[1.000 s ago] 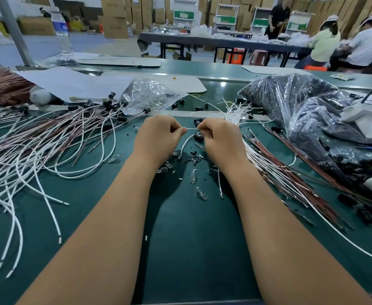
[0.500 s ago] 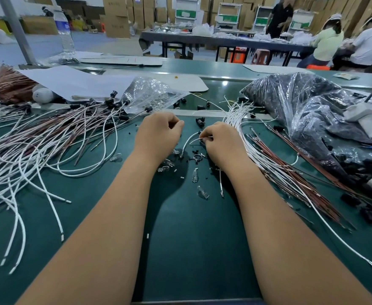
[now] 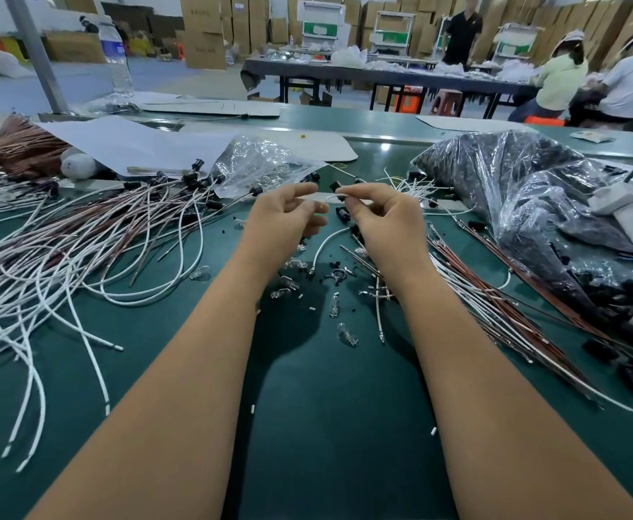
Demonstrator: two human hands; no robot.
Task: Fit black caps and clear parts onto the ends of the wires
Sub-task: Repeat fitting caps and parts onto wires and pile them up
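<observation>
Head view: a thin white wire (image 3: 328,198) is held at frame centre, raised off the green mat (image 3: 326,425), likely so a cap can be threaded on. It is pinched by the left hand (image 3: 283,219), fingers curled; its far end is pinched by the right hand (image 3: 378,215), next to a small black cap (image 3: 335,186). Glossy clear parts (image 3: 347,335) are scattered below centre. Limp capped wires (image 3: 93,234) are piled at left, a crinkly bag of caps (image 3: 532,189) at right.

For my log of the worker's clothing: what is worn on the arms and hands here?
Nothing is worn that the view shows. The left hand and right hand are bare, without gloves, rings or a watch. Both forearms are bare to the frame's lower edge; no sleeve appears.
</observation>
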